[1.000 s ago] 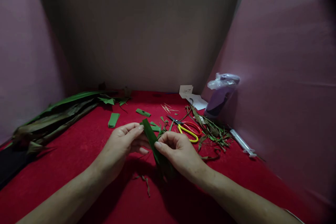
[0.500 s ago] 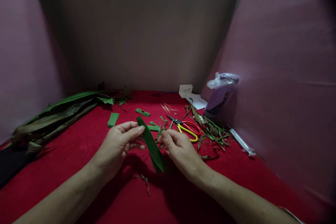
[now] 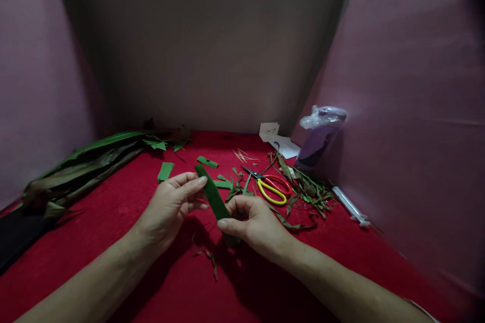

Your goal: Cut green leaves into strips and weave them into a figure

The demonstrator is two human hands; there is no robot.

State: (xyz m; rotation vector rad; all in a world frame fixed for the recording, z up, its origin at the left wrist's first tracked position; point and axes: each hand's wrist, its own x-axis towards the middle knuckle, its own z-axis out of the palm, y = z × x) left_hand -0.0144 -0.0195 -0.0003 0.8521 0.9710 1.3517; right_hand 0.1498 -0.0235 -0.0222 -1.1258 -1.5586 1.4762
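Observation:
A long green leaf strip (image 3: 214, 196) slants between my two hands above the red cloth. My left hand (image 3: 172, 205) pinches its upper end, thumb on top. Lower down the strip, my right hand (image 3: 254, 223) grips it between thumb and fingers; the lower end passes partly behind that hand. Just beyond my right hand lie scissors (image 3: 272, 189) with one red and one yellow handle. Cut green leaf pieces (image 3: 165, 171) lie on the cloth past my left hand, and dry leaf scraps (image 3: 209, 258) lie below the strip.
Long leaves (image 3: 91, 161) are piled along the left wall. Toothpicks (image 3: 244, 156) lie at the back, near white paper cards (image 3: 269, 130). To the right are a heap of leaf trimmings (image 3: 308, 186), a purple bottle (image 3: 317, 141) topped with clear plastic, and a syringe-like tube (image 3: 350, 206).
My right hand has moved down and now grips the lower part of the leaf strip, having been above and behind it before. My left hand keeps its pinch.

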